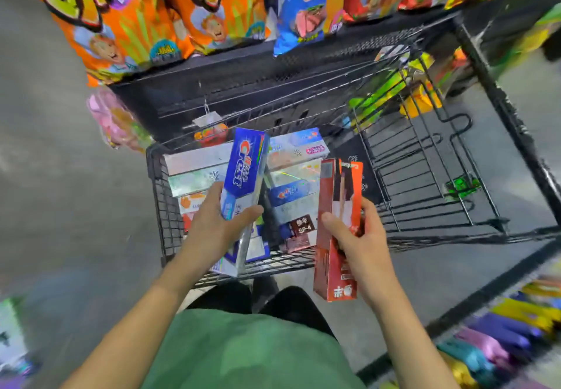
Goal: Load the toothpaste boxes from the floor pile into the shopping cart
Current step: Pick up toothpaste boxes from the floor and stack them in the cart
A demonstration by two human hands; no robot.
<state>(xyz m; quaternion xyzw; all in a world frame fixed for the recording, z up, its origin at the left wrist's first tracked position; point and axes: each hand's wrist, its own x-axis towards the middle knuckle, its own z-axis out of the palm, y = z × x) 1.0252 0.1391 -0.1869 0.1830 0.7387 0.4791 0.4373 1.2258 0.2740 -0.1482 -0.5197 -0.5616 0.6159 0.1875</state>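
Observation:
My left hand (pixel 218 221) grips a blue and silver toothpaste box (pixel 244 173) upright over the near left part of the black wire shopping cart (pixel 158 206). My right hand (pixel 355 236) holds a long red toothpaste box (pixel 337 206) on end, just above the cart's near rim. Inside the cart, several toothpaste boxes (pixel 291 176) lie flat in stacked rows against its left end. The right half of the cart floor (pixel 425 182) is bare wire. The floor pile is out of view.
A black shelf (pixel 273 66) with orange, blue and red snack bags (pixel 127 24) stands right behind the cart. Pink bags (pixel 115 118) hang at the shelf's left. More packets (pixel 501 328) line the lower right. Grey floor (pixel 60 176) lies to the left.

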